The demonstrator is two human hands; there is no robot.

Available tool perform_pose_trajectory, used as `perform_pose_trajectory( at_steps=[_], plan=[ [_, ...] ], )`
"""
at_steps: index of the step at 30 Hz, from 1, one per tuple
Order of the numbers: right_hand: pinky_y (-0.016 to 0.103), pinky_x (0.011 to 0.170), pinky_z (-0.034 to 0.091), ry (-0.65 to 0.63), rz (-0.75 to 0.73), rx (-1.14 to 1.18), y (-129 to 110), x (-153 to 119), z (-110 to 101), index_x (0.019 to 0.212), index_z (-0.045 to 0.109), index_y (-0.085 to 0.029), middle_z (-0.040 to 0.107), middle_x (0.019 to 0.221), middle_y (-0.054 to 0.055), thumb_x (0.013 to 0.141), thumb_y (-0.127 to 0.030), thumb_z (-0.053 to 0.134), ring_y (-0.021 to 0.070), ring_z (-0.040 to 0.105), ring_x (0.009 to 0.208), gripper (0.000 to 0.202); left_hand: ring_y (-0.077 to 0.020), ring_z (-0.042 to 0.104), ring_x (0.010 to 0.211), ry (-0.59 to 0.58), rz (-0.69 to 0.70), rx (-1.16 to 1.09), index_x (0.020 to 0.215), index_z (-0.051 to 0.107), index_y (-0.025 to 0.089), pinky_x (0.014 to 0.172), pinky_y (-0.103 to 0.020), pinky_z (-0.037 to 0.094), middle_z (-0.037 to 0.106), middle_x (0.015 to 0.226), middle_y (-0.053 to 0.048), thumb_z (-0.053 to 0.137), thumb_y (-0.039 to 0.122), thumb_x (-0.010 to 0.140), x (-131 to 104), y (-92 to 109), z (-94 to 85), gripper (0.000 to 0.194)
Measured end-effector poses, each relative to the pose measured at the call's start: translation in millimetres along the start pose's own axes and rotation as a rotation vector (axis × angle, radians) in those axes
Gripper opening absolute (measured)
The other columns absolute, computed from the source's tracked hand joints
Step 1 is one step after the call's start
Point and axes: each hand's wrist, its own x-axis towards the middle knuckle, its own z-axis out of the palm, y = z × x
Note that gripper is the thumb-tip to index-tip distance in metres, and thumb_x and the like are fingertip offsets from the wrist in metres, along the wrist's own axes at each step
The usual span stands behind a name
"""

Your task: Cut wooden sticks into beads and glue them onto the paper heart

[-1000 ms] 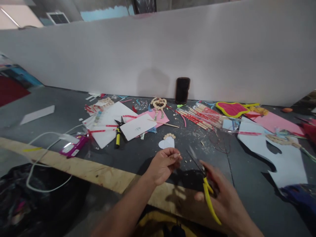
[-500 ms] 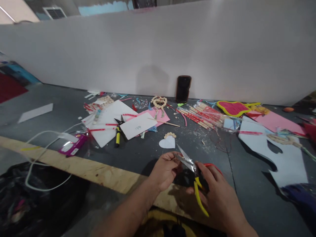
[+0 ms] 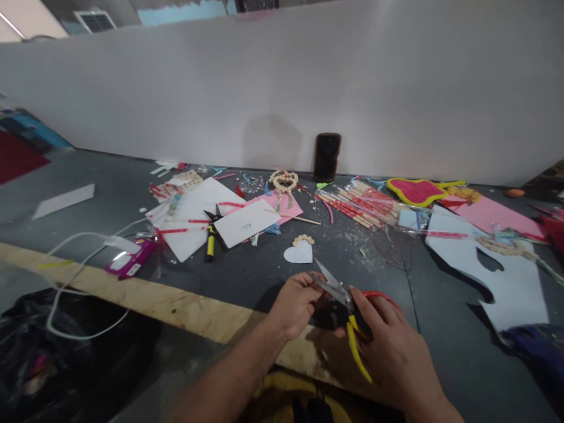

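Observation:
In my right hand [image 3: 392,346] is a pair of scissors [image 3: 338,292] with one red and one yellow handle, its blades spread apart and pointing up-left. Pinched fingers of my left hand [image 3: 294,305] are close to the lower blade; what they hold, if anything, is too small to make out. Just beyond the hands lies a white paper heart [image 3: 298,252], with a short string of pale beads [image 3: 303,239] touching its top edge. Both hands hover over the near part of the dark table.
Yellow-handled pliers [image 3: 210,241], white cards [image 3: 247,223] and a purple glue gun [image 3: 132,258] lie left. A phone [image 3: 326,157] leans against the wall. Wrapped sticks [image 3: 356,205] and cut white sheet [image 3: 520,288] lie right. A black bag [image 3: 66,364] stands below the wooden edge.
The right hand has opened its fingers slightly on the scissor handles. Otherwise both hands stay almost in place, and the things on the table have not moved.

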Motion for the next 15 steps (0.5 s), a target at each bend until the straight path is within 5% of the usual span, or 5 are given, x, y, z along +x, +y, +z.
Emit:
perform_pose_trajectory(
  at_steps=[5,9,15],
  plan=[
    [0.028,0.051,0.046,0.008,-0.014,0.011,3.0,-0.8,3.7,0.119,0.051,-0.023,0.065,0.093,0.007,0.08,-0.034,0.046,0.0208,0.064,0.072,0.041,-0.0071,0.049,0.052,-0.029,-0.018,0.028,0.062,0.056,0.011,0.051,-0.019,0.033,0.054,0.056,0.001,0.076,0.022,0.056,-3.5,-1.8,0.0,0.024],
    [0.025,0.057,0.047,0.029,0.105,0.175,13.8,-1.7,5.6,0.116,0.051,-0.022,0.066,0.096,0.007,0.082,-0.043,0.046,0.0177,0.064,0.072,0.04,-0.0064,0.045,0.053,-0.071,0.048,0.149,0.068,0.057,0.012,0.052,-0.019,0.032,0.055,0.062,0.0,0.071,0.032,0.066,-4.5,6.1,-4.1,0.025],
    [0.024,0.051,0.045,0.085,0.371,0.267,35.9,-7.9,2.4,0.113,0.054,-0.021,0.066,0.08,0.004,0.077,-0.058,0.046,0.016,0.062,0.061,0.052,-0.0148,0.054,0.072,0.033,0.437,1.211,0.079,0.064,0.018,0.066,-0.025,0.038,0.063,0.075,-0.002,0.053,0.027,0.08,2.5,24.8,-20.0,0.014]
  ],
)
